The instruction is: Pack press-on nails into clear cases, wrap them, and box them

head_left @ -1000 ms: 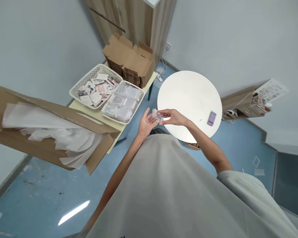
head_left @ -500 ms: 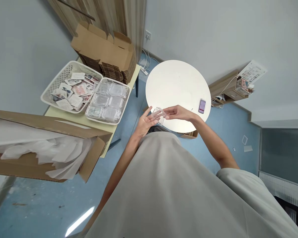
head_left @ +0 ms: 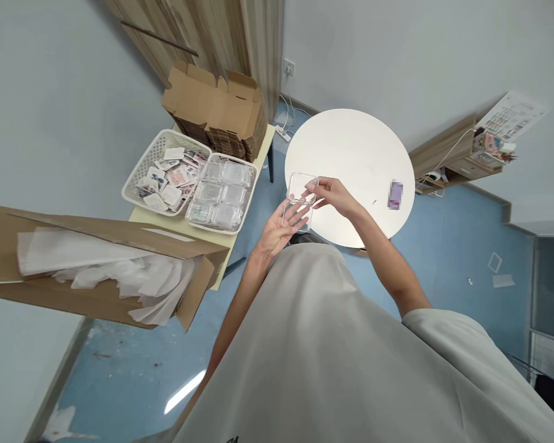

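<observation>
A clear plastic case (head_left: 300,184) is spread open in two halves over the near left edge of the round white table (head_left: 351,147). My left hand (head_left: 277,231) holds the lower half from beneath, its fingers showing through the plastic. At the upper half's right edge, my right hand (head_left: 333,195) grips the case between thumb and fingers. Off to the left, one white basket (head_left: 194,226) contains stacked clear cases (head_left: 233,194), and another basket (head_left: 130,187) beside it holds many printed cards (head_left: 178,177).
Folded cardboard boxes (head_left: 212,104) stand behind the baskets on a yellow table (head_left: 159,223). An open carton (head_left: 196,298) with white sheets is at the left. A purple phone (head_left: 396,195) lies on the round table; a wooden shelf (head_left: 447,147) stands at the right.
The clear case has been unfolded and now shows as two flat halves. My right hand has risen slightly with the upper half. The whole view has shifted, moving the surroundings rightward.
</observation>
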Demonstrator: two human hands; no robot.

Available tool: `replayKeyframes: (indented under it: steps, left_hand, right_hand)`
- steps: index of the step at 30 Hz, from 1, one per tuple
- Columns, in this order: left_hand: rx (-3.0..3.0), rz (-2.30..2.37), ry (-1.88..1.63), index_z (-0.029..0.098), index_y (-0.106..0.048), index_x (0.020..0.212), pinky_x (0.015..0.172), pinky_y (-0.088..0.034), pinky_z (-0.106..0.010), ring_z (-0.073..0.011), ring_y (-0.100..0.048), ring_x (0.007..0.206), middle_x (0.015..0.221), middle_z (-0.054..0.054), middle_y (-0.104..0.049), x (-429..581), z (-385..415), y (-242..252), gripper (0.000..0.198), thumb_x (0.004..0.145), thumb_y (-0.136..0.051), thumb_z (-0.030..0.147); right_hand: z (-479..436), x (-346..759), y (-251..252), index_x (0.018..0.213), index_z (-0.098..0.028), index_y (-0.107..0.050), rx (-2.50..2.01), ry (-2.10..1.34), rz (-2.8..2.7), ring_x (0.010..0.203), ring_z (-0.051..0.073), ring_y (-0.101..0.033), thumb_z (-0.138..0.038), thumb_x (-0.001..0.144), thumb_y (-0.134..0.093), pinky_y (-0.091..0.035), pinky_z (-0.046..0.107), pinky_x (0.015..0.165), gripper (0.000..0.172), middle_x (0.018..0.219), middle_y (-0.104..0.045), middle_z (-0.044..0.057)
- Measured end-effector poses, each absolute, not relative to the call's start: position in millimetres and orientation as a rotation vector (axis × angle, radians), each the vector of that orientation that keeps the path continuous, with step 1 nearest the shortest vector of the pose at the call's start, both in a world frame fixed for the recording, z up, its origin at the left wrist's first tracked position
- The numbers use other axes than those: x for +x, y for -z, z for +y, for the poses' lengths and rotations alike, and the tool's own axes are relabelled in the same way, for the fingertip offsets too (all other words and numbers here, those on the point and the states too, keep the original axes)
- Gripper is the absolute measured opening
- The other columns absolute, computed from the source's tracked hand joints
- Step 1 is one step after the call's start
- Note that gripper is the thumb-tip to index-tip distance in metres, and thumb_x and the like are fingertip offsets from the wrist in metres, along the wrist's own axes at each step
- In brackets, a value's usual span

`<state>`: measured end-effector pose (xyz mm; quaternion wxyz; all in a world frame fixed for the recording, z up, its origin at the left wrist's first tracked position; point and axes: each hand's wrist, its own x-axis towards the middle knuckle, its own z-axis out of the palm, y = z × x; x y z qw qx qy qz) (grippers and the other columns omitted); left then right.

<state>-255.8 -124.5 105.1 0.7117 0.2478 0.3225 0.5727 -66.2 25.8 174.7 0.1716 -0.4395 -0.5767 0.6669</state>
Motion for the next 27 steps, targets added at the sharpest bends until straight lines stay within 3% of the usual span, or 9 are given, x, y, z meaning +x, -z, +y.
replayKeyframes:
  steps: [4, 8, 13, 18, 22, 27]
  left_hand:
    - [0.569, 0.768, -1.281, 0.036, -0.051, 0.171, 0.14, -0.039, -0.068, -0.0423, -0.048, 0.171, 0.186, -0.014, -0.047, -259, -122, -110, 0.104, 0.077, -0.095, 0.03]
    - [0.565, 0.808, -1.314, 0.035, -0.05, 0.171, 0.14, -0.04, -0.067, -0.0423, -0.05, 0.169, 0.186, -0.014, -0.046, -264, -117, -111, 0.104, 0.077, -0.094, 0.029]
    - [0.566, 0.862, -1.285, 0.036, -0.051, 0.171, 0.14, -0.04, -0.067, -0.0424, -0.051, 0.169, 0.188, -0.013, -0.043, -266, -108, -108, 0.104, 0.076, -0.093, 0.028]
    - [0.56, 0.863, -1.256, 0.035, -0.053, 0.171, 0.141, -0.039, -0.065, -0.0435, -0.051, 0.168, 0.187, -0.014, -0.044, -267, -92, -100, 0.102, 0.078, -0.095, 0.029]
    - [0.48, 0.922, -1.239, 0.028, -0.057, 0.169, 0.144, -0.034, -0.061, -0.0443, -0.045, 0.172, 0.189, -0.017, -0.04, -272, -78, -95, 0.097, 0.08, -0.095, 0.027]
    - [0.3, 1.072, -1.268, 0.023, -0.056, 0.17, 0.148, -0.026, -0.056, -0.0387, -0.034, 0.179, 0.19, -0.018, -0.037, -285, -71, -88, 0.091, 0.084, -0.088, 0.023]
  right_hand:
    - [28, -76, -164, 0.115, -0.023, -0.08, -1.197, -1.932, -1.629, 0.093, 0.021, -0.079, -0.075, 0.08, -0.098, -0.072, 0.035, 0.08, 0.065, 0.11, -0.088, 0.008]
    - [26, -79, -162, 0.109, -0.023, -0.081, -1.2, -1.998, -1.585, 0.1, 0.023, -0.08, -0.075, 0.077, -0.1, -0.072, 0.035, 0.082, 0.064, 0.113, -0.088, 0.008]
    - [21, -76, -150, 0.1, -0.023, -0.083, -1.246, -2.017, -1.484, 0.099, 0.022, -0.08, -0.073, 0.074, -0.101, -0.071, 0.032, 0.081, 0.059, 0.102, -0.086, 0.005]
    - [24, -73, -127, 0.096, -0.023, -0.082, -1.281, -2.039, -1.32, 0.102, 0.02, -0.08, -0.069, 0.074, -0.101, -0.07, 0.032, 0.089, 0.055, 0.105, -0.086, 0.004]
    - [47, -73, -102, 0.099, -0.023, -0.08, -1.333, -2.115, -1.132, 0.108, 0.021, -0.084, -0.062, 0.083, -0.1, -0.068, 0.031, 0.094, 0.046, 0.112, -0.089, 0.006]
    - [99, -68, -60, 0.098, -0.022, -0.081, -1.45, -2.089, -0.988, 0.095, 0.018, -0.087, -0.042, 0.099, -0.091, -0.066, 0.025, 0.084, 0.022, 0.115, -0.09, 0.007]
